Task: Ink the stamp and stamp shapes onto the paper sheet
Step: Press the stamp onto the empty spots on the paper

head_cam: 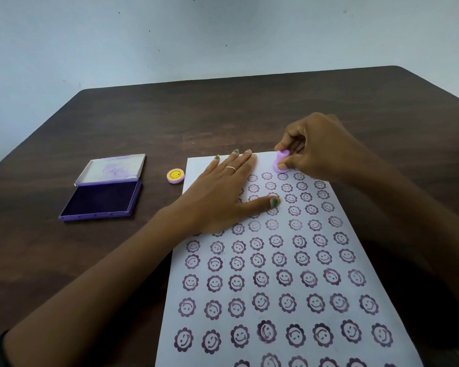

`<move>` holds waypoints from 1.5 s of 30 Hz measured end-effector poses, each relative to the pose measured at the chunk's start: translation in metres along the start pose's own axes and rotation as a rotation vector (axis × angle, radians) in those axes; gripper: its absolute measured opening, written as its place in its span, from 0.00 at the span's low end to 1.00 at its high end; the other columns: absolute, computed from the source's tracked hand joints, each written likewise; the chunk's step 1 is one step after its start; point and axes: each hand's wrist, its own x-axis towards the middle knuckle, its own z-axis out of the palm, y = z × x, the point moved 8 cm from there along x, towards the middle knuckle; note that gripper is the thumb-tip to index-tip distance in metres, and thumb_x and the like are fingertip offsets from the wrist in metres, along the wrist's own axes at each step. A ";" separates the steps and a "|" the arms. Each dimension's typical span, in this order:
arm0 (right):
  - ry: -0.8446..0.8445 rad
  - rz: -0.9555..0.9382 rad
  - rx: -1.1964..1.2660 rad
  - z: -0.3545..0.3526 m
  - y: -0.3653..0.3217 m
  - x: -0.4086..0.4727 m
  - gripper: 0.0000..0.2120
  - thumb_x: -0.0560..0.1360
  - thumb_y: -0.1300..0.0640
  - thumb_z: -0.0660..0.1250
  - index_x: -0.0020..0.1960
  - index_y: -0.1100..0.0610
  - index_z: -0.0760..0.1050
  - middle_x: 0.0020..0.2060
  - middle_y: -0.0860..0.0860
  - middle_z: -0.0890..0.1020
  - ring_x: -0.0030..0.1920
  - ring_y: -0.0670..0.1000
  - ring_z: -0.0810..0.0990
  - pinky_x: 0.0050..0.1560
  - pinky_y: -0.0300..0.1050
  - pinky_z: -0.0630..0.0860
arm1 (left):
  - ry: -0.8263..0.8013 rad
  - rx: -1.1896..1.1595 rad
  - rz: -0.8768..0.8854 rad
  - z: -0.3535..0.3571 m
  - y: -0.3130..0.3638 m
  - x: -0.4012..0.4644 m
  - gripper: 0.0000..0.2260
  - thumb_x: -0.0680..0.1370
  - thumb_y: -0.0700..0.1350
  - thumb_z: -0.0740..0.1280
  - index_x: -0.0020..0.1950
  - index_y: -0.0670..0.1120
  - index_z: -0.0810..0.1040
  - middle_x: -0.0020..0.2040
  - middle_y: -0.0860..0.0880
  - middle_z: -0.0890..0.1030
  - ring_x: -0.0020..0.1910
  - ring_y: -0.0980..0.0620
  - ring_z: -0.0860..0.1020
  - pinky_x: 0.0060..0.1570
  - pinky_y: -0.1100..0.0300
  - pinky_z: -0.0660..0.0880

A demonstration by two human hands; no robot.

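The table [223, 123] carries the paper sheet [289, 260], mostly covered in flower-face prints. The left hand [223, 192] lies flat, fingers spread, pinning the sheet against shift. At 9 o'clock, the ink pad [101, 202] sits open for re-inking. The right hand [316, 147] pinches the stamp [281, 161], pressed down at the sheet's 12 o'clock edge.

Dim, soft light; edges bowed, perhaps blurred.
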 end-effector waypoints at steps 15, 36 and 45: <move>0.004 0.057 -0.002 0.002 0.003 -0.001 0.08 0.65 0.60 0.75 0.43 0.57 0.80 0.37 0.49 0.81 0.35 0.41 0.78 0.35 0.30 0.71 | -0.006 0.006 0.002 0.001 0.001 0.001 0.44 0.68 0.71 0.47 0.77 0.49 0.44 0.79 0.52 0.45 0.77 0.57 0.42 0.73 0.58 0.38; 0.103 0.018 0.110 -0.005 0.007 -0.010 0.11 0.64 0.59 0.76 0.46 0.58 0.81 0.41 0.53 0.85 0.37 0.44 0.81 0.38 0.31 0.76 | -0.002 0.003 0.000 -0.001 0.000 0.001 0.40 0.73 0.68 0.53 0.78 0.48 0.45 0.79 0.51 0.46 0.77 0.56 0.44 0.74 0.56 0.39; 0.435 0.285 0.929 -0.029 0.053 -0.022 0.12 0.65 0.60 0.75 0.47 0.59 0.78 0.42 0.56 0.85 0.42 0.50 0.85 0.49 0.43 0.80 | -0.030 -0.005 -0.004 -0.001 0.000 0.003 0.43 0.68 0.70 0.48 0.78 0.48 0.44 0.79 0.52 0.46 0.77 0.55 0.44 0.75 0.55 0.40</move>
